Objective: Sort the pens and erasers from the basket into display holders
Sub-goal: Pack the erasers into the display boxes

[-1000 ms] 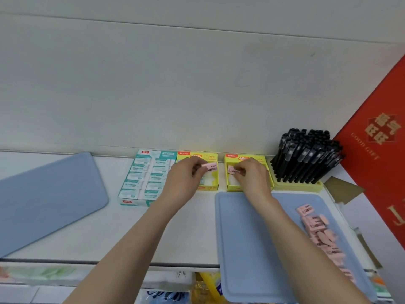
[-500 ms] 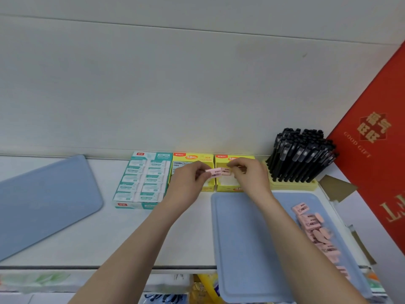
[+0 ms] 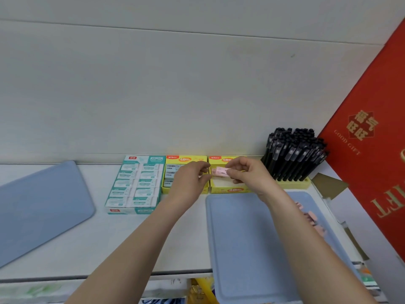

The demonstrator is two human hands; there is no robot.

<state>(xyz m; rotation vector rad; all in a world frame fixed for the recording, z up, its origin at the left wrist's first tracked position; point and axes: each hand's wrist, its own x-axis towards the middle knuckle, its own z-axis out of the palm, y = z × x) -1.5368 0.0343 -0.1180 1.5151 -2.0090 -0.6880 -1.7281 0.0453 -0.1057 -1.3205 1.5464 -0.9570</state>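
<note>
I am looking down on a white bench [image 3: 131, 238] running along a pale panelled wall [image 3: 197, 84]. A red gift bag [image 3: 372, 150] is leaning in at the far right. Both bare forearms are reaching forward over the bench.

The right fingers [image 3: 233, 172] are closing narrowly on the right end of a pink eraser [image 3: 219, 171] and holding it roughly level over the open right box [image 3: 228, 190], which is yellow. The left fingers [image 3: 200, 167] are curling just at the eraser's left end, with thumb and forefinger a little apart. I cannot tell whether they are touching it.

Behind the left fingers the left box [image 3: 186, 160], also yellow, is sitting with sleeved erasers inside, and a teal box [image 3: 135, 185] is lying just left of it. Right of the right fingers, black pens [image 3: 293, 154] are standing packed in a yellow holder [image 3: 293, 184].

Nearer me than the right fingers, a blue tray [image 3: 241, 238] is lying with loose erasers [image 3: 311, 217] along its right side, partly hidden by the forearm. Well left of the left fingers a second tray [image 3: 39, 205] is lying.
</note>
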